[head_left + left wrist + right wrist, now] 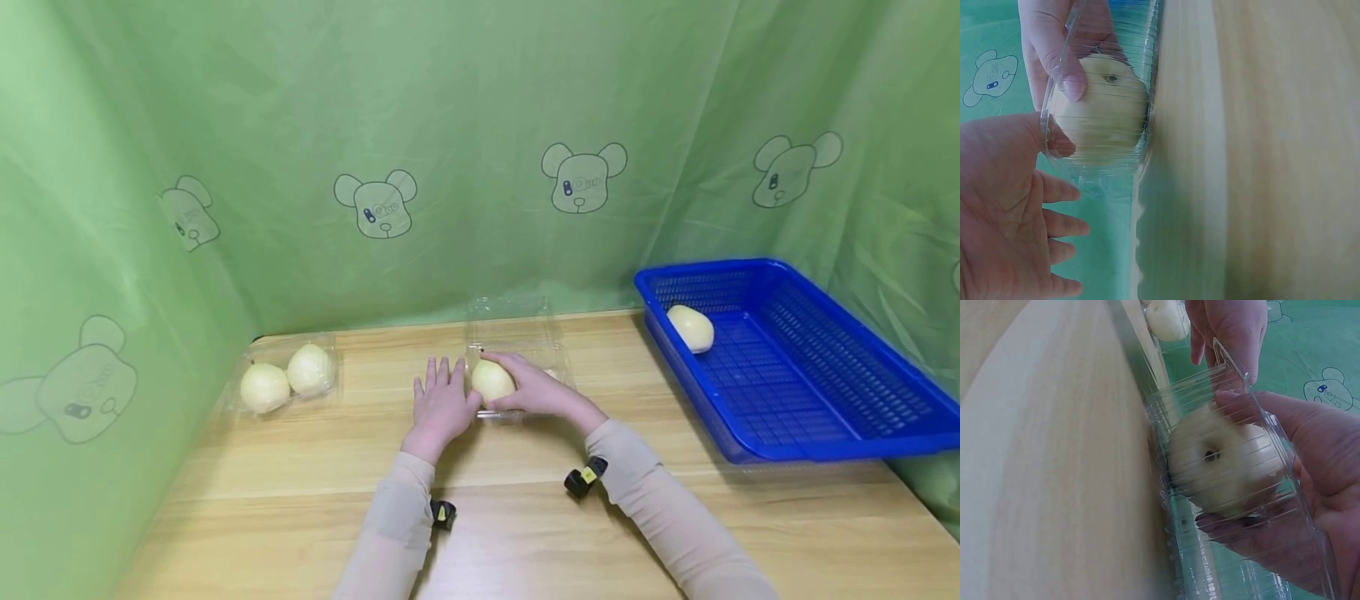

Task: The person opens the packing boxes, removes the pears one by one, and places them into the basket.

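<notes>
A clear plastic clamshell box point(517, 415) sits in the middle of the table, its lid point(510, 308) raised at the back. My right hand point(536, 387) grips a pale yellow pear point(491, 382) inside the box's left part, thumb and fingers around its sides. In both wrist views the pear shows through the ribbed clear wall. At the box's left end is my left hand point(444, 408), fingers straight and spread. Its thumb point(1060, 139) touches the box rim beside the pear. My right palm hides part of the box's right side.
On the left, another clear box point(336, 367) holds two pale pears point(265, 387). A blue plastic basket point(686, 408) stands at the right with one pear point(692, 328) in its left back corner. Green curtains hang behind and beside the wooden table point(300, 500).
</notes>
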`<move>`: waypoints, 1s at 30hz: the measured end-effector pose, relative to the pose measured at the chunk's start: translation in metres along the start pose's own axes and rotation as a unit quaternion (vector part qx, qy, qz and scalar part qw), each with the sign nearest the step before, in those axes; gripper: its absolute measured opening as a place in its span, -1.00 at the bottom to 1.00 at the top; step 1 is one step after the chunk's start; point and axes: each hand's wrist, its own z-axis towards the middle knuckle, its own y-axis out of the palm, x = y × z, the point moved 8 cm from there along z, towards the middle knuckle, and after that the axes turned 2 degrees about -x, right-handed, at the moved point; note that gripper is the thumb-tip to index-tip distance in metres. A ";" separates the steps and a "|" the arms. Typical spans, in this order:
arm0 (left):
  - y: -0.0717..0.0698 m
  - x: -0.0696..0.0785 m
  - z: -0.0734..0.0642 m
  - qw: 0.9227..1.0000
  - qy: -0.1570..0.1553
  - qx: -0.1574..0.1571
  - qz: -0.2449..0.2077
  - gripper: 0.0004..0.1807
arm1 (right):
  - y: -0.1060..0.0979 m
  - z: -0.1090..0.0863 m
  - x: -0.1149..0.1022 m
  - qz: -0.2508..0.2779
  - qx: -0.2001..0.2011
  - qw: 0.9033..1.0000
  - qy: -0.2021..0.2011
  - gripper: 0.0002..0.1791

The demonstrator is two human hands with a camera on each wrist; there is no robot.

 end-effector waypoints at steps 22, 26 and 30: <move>-0.003 0.001 -0.001 1.000 0.004 0.004 0.000 -0.27 | -0.010 -0.004 0.004 -0.008 0.004 1.000 0.000 -0.04; -0.003 0.002 -0.001 1.000 0.005 0.005 0.004 -0.26 | -0.012 -0.005 0.004 -0.012 0.003 1.000 -0.001 -0.04; -0.002 0.001 -0.001 1.000 0.005 0.005 0.004 -0.25 | -0.014 -0.006 0.005 -0.015 0.003 1.000 0.001 -0.03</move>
